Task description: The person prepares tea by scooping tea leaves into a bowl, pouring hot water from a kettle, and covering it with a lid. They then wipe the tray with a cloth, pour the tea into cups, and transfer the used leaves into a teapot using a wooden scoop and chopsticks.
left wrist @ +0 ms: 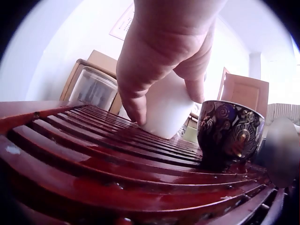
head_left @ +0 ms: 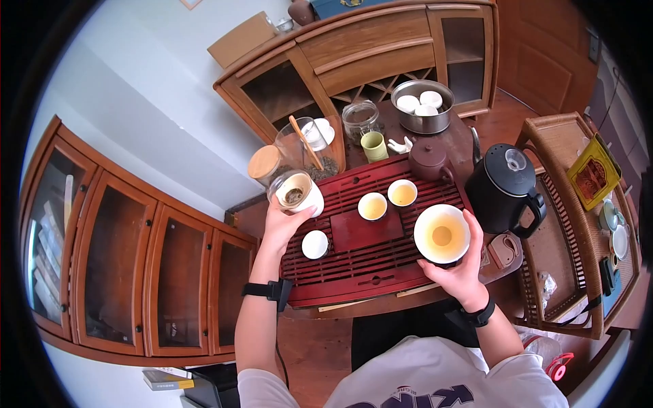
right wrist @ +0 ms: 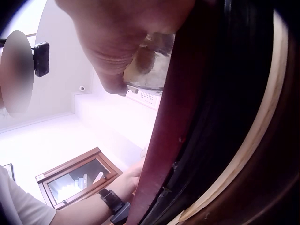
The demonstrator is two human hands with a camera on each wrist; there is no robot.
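My left hand grips a white cup with dark tea leaves inside, at the tray's left edge. In the left wrist view the white cup has its base close over the slats, fingers on both sides. A wide bowl of pale yellow tea, white inside, is held by my right hand over the tray's right side. Between the hands, two small teacups hold yellow tea; a third teacup is white inside. One dark, gold-patterned teacup stands beside the left hand.
The red slatted tea tray fills the table's front. Behind it stand a brown teapot, a green cup, glass jars and a steel pot of white cups. A black kettle stands right, near a wicker shelf.
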